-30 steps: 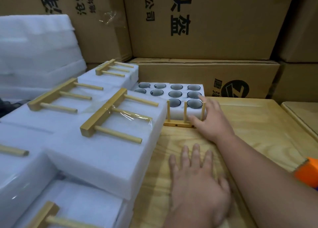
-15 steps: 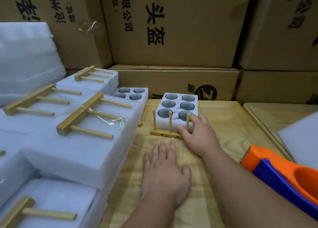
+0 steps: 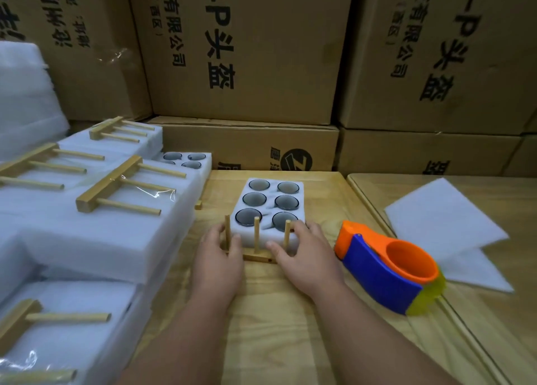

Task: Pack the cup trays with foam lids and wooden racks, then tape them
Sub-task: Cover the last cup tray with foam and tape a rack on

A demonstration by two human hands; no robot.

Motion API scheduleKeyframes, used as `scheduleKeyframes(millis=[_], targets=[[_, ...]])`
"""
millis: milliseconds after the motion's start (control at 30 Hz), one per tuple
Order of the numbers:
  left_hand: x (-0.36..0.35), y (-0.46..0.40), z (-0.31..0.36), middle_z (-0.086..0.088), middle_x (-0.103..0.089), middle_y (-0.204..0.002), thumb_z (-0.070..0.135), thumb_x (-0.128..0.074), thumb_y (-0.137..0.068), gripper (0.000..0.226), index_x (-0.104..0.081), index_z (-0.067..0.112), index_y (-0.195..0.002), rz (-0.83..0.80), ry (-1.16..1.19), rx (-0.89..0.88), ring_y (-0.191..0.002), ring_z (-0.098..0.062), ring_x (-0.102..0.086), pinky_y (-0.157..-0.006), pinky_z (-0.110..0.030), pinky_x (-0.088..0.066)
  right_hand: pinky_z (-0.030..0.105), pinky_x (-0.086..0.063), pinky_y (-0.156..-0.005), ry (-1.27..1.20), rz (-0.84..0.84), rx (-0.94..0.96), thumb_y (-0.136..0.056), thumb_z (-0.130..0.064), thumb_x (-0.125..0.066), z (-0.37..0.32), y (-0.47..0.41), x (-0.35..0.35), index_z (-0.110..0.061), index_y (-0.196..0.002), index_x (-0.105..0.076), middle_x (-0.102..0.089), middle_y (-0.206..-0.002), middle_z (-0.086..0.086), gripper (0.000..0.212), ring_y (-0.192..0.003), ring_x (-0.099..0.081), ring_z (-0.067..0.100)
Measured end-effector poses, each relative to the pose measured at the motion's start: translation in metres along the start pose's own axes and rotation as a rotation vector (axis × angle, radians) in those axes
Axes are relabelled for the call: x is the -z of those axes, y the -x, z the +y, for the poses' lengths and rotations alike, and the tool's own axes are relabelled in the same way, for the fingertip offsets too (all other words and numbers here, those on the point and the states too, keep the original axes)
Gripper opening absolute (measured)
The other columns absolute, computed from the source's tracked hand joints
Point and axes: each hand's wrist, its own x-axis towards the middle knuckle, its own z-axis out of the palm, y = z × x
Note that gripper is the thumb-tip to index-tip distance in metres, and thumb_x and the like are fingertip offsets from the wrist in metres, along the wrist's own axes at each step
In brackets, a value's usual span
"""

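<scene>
Stacked brown cardboard cartons (image 3: 247, 50) printed with black characters wall in the far side of a pale, grained wooden surface (image 3: 273, 312). At its middle sits the cup tray (image 3: 271, 207), a white foam block with six round wells holding dark, glossy cups, its long axis running away from the person. A wooden rack (image 3: 255, 249) lies across the tray's near short end, three smooth dowels standing upright against the foam.

The left hand (image 3: 218, 264) pinches the left dowel and that end of the base; the right hand (image 3: 305, 256) curls its grip round the right dowel and the tray's near corner. Both hands sit just nearer than the tray, about equally close.

The foam lids (image 3: 444, 219), thin soft white sheets, lie well to the right, beyond the orange and blue plastic tape dispenser (image 3: 386, 271), so the right hand is probably the one to fetch a lid. On the left, finished foam packs (image 3: 96, 233) carry taped racks.
</scene>
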Motion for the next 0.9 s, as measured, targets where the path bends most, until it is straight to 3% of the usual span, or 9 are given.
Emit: scheduleKeyframes(millis=[133,267,367,433,500,633,900], targets=[[0.013,0.007,0.001,0.009,-0.069,-0.105,0.030,-0.056,-0.102,0.020,-0.068,0.020,-0.114,0.077,0.129,0.010,-0.099,-0.009,-0.064,-0.090,-0.032,-0.048,0.040,-0.052,-0.084,-0.013,-0.023,0.001,-0.071,-0.086,-0.045,0.002,0.020,0.011,-0.049,-0.119,-0.042,-0.042,-0.130,-0.019,0.061,-0.115,-0.056,0.015],[0.023,0.018,0.000,0.011,-0.070,-0.103,0.033,-0.052,-0.104,0.018,-0.065,0.022,-0.112,0.088,0.197,0.060,-0.098,-0.013,-0.061,-0.082,-0.028,-0.038,0.043,-0.049,-0.096,-0.045,-0.055,0.016,-0.074,-0.088,-0.034,0.005,0.031,0.018,-0.045,-0.125,-0.046,-0.043,-0.142,-0.014,0.068,-0.123,-0.051,0.017],[0.026,0.026,-0.002,0.012,-0.072,-0.088,0.031,-0.049,-0.106,0.016,-0.060,0.020,-0.111,0.097,0.293,0.064,-0.087,-0.003,-0.065,-0.074,-0.023,-0.042,0.042,-0.049,-0.095,-0.073,-0.039,0.028,-0.078,-0.085,-0.025,0.004,0.038,0.022,-0.041,-0.126,-0.050,-0.046,-0.139,-0.012,0.069,-0.120,-0.052,0.019],[0.028,0.030,-0.004,0.013,-0.070,-0.070,0.031,-0.051,-0.105,0.012,-0.060,0.022,-0.105,0.098,0.354,0.054,-0.066,0.005,-0.062,-0.065,-0.019,-0.042,0.041,-0.049,-0.091,-0.103,-0.025,0.033,-0.083,-0.080,-0.022,0.003,0.041,0.024,-0.039,-0.121,-0.052,-0.048,-0.132,-0.012,0.063,-0.115,-0.053,0.018],[0.030,0.032,-0.005,0.011,-0.064,-0.059,0.030,-0.052,-0.105,0.014,-0.062,0.022,-0.098,0.096,0.421,0.064,-0.054,0.003,-0.056,-0.062,-0.026,-0.041,0.041,-0.048,-0.090,-0.124,-0.015,0.042,-0.093,-0.069,-0.026,0.003,0.044,0.024,-0.038,-0.117,-0.053,-0.049,-0.125,-0.013,0.048,-0.112,-0.052,0.017],[0.033,0.032,-0.008,0.005,-0.059,-0.055,0.028,-0.049,-0.106,0.020,-0.063,0.021,-0.093,0.062,0.519,0.105,-0.053,-0.005,-0.055,-0.065,-0.033,-0.042,0.039,-0.048,-0.087,-0.077,-0.005,0.031,-0.100,-0.057,-0.033,0.006,0.051,0.024,-0.040,-0.113,-0.050,-0.050,-0.120,-0.014,0.027,-0.109,-0.052,0.015],[0.033,0.029,-0.008,0.000,-0.069,-0.059,0.031,-0.041,-0.108,0.020,-0.057,0.022,-0.100,0.083,0.612,0.144,-0.060,-0.016,-0.062,-0.073,-0.038,-0.046,0.035,-0.050,-0.082,-0.058,0.018,0.041,-0.096,-0.062,-0.035,0.009,0.071,0.034,-0.039,-0.115,-0.050,-0.050,-0.119,-0.015,0.034,-0.106,-0.053,0.012]])
